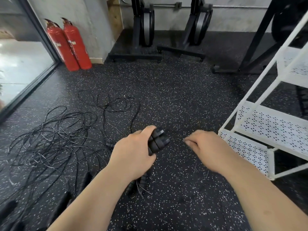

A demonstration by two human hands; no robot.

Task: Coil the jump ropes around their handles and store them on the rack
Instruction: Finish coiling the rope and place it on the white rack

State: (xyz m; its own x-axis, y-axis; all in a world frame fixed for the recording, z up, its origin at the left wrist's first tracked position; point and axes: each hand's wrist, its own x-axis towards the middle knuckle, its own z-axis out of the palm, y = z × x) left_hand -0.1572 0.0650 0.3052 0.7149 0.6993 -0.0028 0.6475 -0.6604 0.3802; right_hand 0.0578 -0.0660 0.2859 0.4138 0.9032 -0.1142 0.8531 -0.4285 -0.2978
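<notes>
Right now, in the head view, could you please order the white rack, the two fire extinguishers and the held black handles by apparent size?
1. White rack, largest, partly out of frame.
2. Left fire extinguisher and right fire extinguisher, alike; not ranked.
3. Black handles, smallest, partly covered by the left hand.

Handles (158, 141) partly covered by left hand (133, 157); lower ends hidden. Right hand (206, 147) fingertips pinched together, any rope there too thin to see. Rope pile (55, 139) tangled, count unclear. Rack (250, 152) cut off at right edge. Dark shapes (10, 209) bottom-left blurred.
</notes>
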